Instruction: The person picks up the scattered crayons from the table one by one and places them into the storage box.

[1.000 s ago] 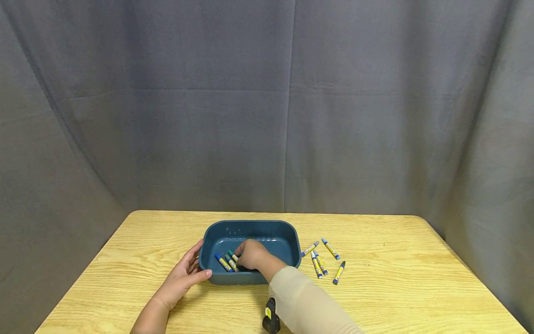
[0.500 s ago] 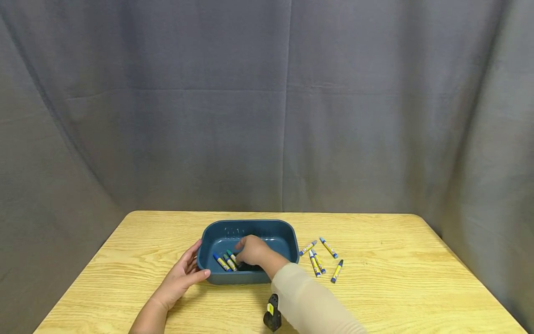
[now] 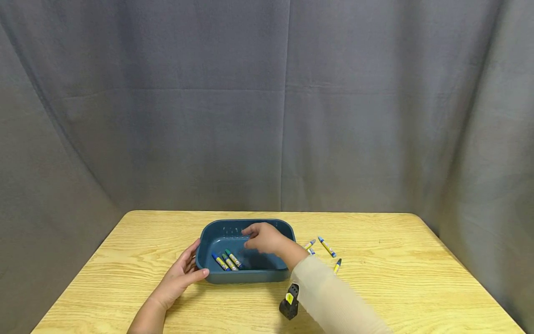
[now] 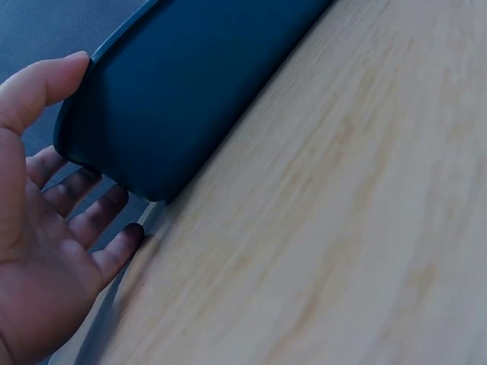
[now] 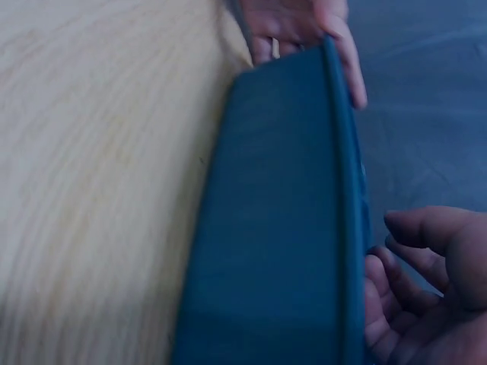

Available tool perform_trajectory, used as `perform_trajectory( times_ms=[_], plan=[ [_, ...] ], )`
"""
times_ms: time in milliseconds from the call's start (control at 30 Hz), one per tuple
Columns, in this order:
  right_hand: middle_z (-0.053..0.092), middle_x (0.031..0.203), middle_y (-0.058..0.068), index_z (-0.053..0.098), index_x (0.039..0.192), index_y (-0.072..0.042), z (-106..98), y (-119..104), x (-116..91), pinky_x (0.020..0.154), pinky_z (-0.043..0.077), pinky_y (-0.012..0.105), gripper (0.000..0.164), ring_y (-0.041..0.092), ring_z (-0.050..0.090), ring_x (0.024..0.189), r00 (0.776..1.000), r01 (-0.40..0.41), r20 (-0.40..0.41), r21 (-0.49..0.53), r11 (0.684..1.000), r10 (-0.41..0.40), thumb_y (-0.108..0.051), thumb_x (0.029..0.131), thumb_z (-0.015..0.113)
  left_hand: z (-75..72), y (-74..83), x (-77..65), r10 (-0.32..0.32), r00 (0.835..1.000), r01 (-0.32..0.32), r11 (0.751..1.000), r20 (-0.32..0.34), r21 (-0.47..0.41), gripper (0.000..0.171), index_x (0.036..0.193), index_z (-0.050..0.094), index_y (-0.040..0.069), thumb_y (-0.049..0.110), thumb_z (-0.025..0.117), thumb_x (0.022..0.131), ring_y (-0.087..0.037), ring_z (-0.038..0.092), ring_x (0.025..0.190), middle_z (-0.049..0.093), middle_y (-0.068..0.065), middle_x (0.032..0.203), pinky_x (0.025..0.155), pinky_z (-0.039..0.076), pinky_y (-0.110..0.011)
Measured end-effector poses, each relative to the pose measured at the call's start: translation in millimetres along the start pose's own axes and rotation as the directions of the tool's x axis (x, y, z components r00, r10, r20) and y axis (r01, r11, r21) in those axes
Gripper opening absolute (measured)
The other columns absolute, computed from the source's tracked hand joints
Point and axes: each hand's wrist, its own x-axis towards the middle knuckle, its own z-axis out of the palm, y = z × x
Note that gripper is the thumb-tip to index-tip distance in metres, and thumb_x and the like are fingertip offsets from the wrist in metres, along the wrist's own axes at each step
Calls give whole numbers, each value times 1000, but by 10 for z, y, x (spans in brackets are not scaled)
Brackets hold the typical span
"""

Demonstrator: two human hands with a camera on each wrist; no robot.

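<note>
A dark teal plastic bin sits on the table, with three yellow-wrapped crayons side by side at its left end: a blue crayon, a dark olive crayon and a green crayon. My left hand holds the bin's left end, thumb on the front corner of the rim and fingers round the side. Over the bin's right half is my right hand, fingers loosely bent and nothing between them. In the right wrist view, the bin's wall partly covers its fingers.
To the right of the bin lie several loose crayons, among them a light blue crayon, a grey crayon and a dark-tipped crayon. My right sleeve partly hides them. A grey curtain hangs behind the wooden table.
My right hand has let go of the green crayon, which rests beside the other two, and has risen to the right. The left hand stays on the bin.
</note>
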Motion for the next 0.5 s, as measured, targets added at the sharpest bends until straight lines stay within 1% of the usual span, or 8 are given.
perform_trajectory(
  times_ms=[167, 333, 400, 500],
  plan=[
    [67, 108, 11, 59, 132, -2, -186, 64, -48, 75, 55, 37, 42, 18, 62, 91, 1000, 15, -18, 31, 999, -15, -9, 92, 64, 3, -1, -1, -17, 1000, 17, 1000, -1, 2, 87, 157, 16, 8, 9, 68, 88, -31, 35, 140, 30, -23, 156, 94, 41, -8],
    [66, 100, 10, 58, 132, 0, -361, 150, -81, 74, 55, 33, 42, 22, 63, 89, 998, 24, -57, 46, 999, -21, -8, 91, 62, 4, -7, -8, -29, 1000, 29, 1000, 4, 0, 88, 158, 15, 9, 9, 69, 87, -35, 31, 142, 29, -23, 157, 94, 40, -7],
    [66, 99, 10, 58, 132, 0, -433, 188, -101, 74, 55, 34, 42, 22, 62, 89, 997, 18, -74, 58, 998, -14, -8, 91, 62, 0, -5, -8, -28, 1000, 28, 1000, 7, 0, 88, 158, 15, 9, 10, 69, 87, -36, 29, 143, 28, -23, 158, 94, 39, -7],
    [65, 103, 10, 59, 133, -3, -539, 260, -139, 78, 56, 35, 41, 19, 62, 89, 994, 1, -106, 62, 998, 5, -9, 93, 61, -3, -5, -10, -26, 1000, 26, 1000, 5, -3, 88, 158, 15, 9, 10, 69, 87, -38, 28, 144, 27, -23, 158, 94, 39, -7]
  ],
)
